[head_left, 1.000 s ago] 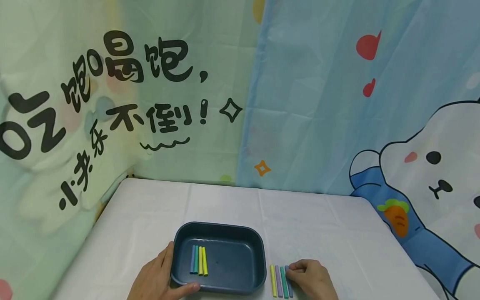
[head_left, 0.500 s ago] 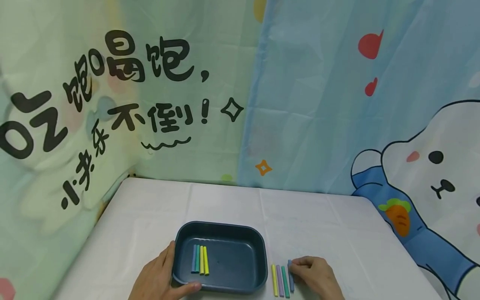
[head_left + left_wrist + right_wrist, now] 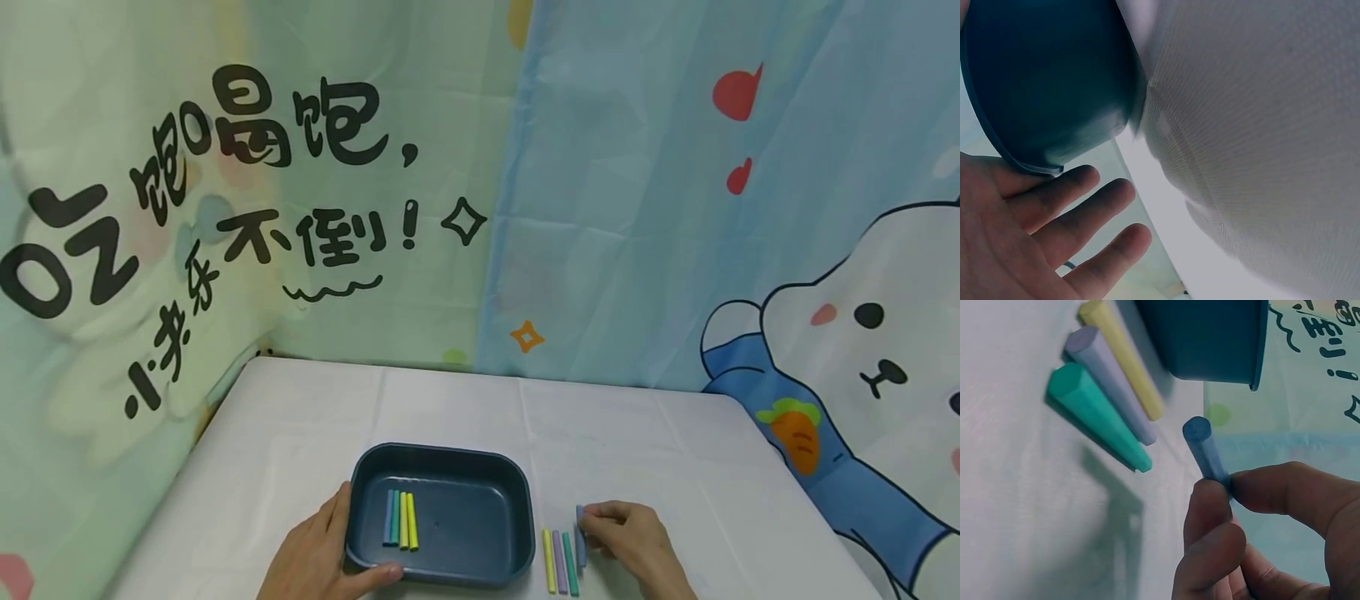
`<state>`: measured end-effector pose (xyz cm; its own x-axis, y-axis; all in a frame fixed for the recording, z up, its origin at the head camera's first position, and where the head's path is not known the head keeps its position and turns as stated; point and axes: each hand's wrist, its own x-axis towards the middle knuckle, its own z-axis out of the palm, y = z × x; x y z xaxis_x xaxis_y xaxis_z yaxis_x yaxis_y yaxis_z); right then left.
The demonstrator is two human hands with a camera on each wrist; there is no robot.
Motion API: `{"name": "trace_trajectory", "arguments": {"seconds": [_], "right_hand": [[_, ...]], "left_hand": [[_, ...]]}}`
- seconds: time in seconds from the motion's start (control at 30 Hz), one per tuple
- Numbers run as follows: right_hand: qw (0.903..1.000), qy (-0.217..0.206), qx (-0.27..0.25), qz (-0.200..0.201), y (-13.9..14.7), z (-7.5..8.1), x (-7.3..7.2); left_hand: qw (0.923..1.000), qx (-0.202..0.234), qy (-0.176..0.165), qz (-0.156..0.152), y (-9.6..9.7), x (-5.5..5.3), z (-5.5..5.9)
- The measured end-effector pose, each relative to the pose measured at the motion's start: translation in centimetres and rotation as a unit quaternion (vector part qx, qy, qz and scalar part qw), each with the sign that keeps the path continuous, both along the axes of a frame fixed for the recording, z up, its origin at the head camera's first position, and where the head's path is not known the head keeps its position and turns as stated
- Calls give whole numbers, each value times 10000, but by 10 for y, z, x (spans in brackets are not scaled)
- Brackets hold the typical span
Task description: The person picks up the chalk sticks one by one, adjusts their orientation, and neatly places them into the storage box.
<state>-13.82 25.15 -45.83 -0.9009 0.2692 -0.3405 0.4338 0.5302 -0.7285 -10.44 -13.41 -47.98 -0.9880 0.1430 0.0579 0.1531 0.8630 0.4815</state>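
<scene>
The right hand (image 3: 632, 542) pinches a blue stick (image 3: 581, 552) between thumb and fingertips, one end standing free of the grip, as the right wrist view shows. Seen from the head view, that stick is between three and four o'clock of the dark blue tray (image 3: 472, 521), outside its wall.

Between the two lie three sticks on the white cloth (image 3: 645, 450), side by side: a green stick (image 3: 571, 567) just beside the blue one, then a lilac stick (image 3: 559, 564), then a yellow stick (image 3: 549, 564) nearest the tray. The tray's raised wall at three o'clock also stands in the way of its inside.

The left hand (image 3: 318, 546) rests against the tray with fingers extended, touching the wall at nine o'clock, its thumb along the edge at about half past seven. Inside, towards nine o'clock, four sticks lie in a row: blue, green and two yellow.

At twelve o'clock, beyond the cloth's far edge, hangs a printed backdrop (image 3: 615, 250), with black lettering (image 3: 337, 125) towards eleven and a white cartoon animal (image 3: 810, 333) towards two.
</scene>
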Motion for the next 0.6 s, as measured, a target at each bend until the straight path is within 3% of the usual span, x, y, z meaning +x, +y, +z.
{"name": "trace_trajectory", "arguments": {"seconds": [0.6], "right_hand": [[9960, 262, -848, -88, -18, 10, -7]], "left_hand": [[10000, 16, -39, -8, -1, -1, -1]]}}
